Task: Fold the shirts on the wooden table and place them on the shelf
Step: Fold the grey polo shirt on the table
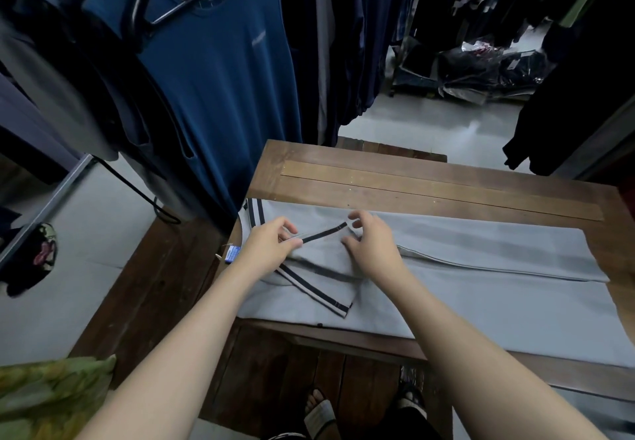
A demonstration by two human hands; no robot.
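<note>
Our left forearm (165, 346) and right forearm (474, 343) reach over the near edge of the bench (412, 178) toward its left end. The grey shirt (481, 254) lies spread flat along the near half of the bench, its length running toward the bench's right end. The left grip (271, 245) pinches the dark-striped cuff (323, 233) of a sleeve (326, 259) between thumb and fingers. The right grip (372, 249) is curled at the cuff's other end with its thumb on the cloth. It looks to be pinching there too, though the contact is hard to read. A second striped band (316, 291) lies closer to the bench's front edge, and a small blue tag (233, 254) sits at the bench's left edge.

We judge this to be the sleeve fold, early in the task; no shelf shows from here. To do it well, we should draw the cuff straight between both grips so the band does not twist. Then we lay the sleeve flat on the shirt's body, parallel to the bench's long side, and press out the bunched ridge beneath our hands before the next fold. This cloth probably creases easily, so light, even tension should serve better than a hard pull.
</note>
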